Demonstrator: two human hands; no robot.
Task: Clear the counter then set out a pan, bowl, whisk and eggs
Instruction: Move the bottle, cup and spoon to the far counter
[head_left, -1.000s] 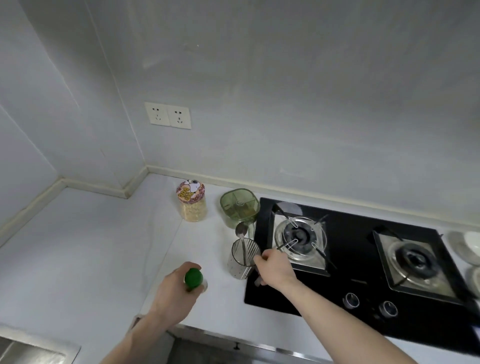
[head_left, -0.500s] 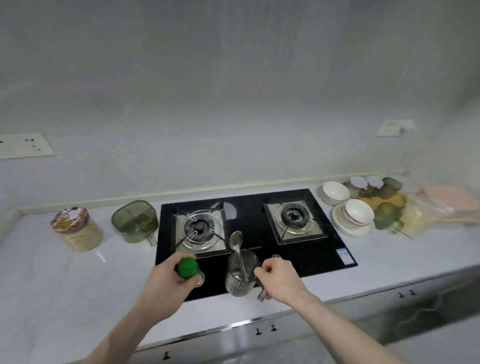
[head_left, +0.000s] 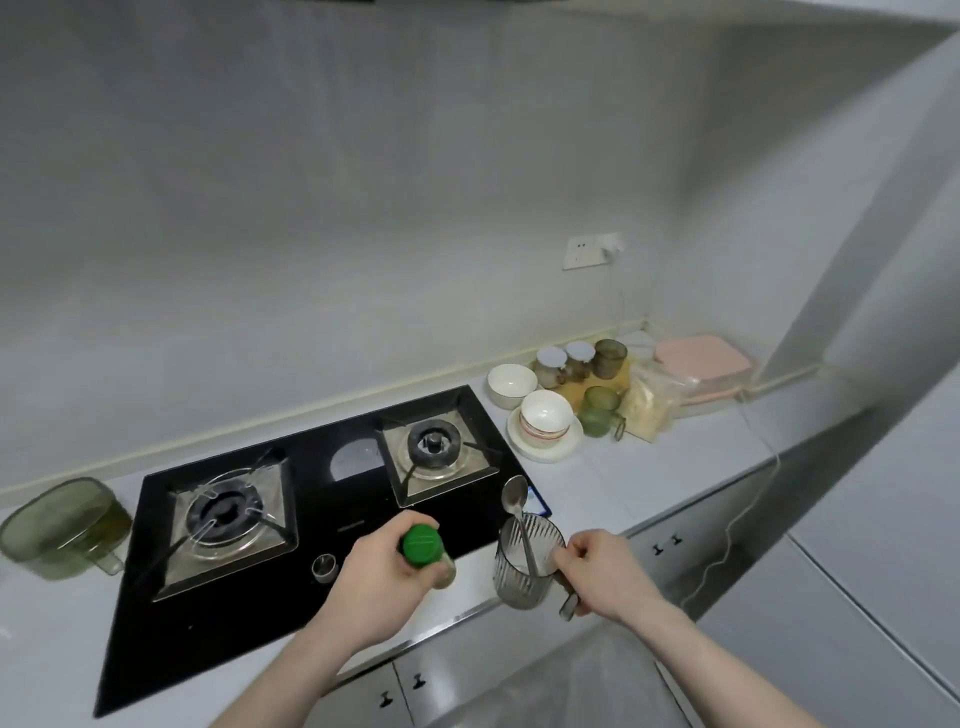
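A small bottle (head_left: 434, 553) with a green cap is gripped in the left hand (head_left: 382, 587), the fingers wrapped round its body, above the front edge of the black stove (head_left: 311, 519). A ribbed glass cup (head_left: 527, 561) is held by the right hand (head_left: 605, 577), whose fingers are curled round its handle on the cup's right side; a metal spoon (head_left: 517, 512) stands inside it, bowl end up. The cup is held at the stove's front right corner, over the edge of the white desk (head_left: 649, 483).

Further right on the desk, a white bowl (head_left: 545, 421) is set on a plate (head_left: 545, 449), with a second white bowl (head_left: 511, 384) just behind. Jars, a green mug (head_left: 600, 410) and a pink lidded box (head_left: 701, 364) are grouped near the corner. A green container (head_left: 65, 522) is seen left of the stove.
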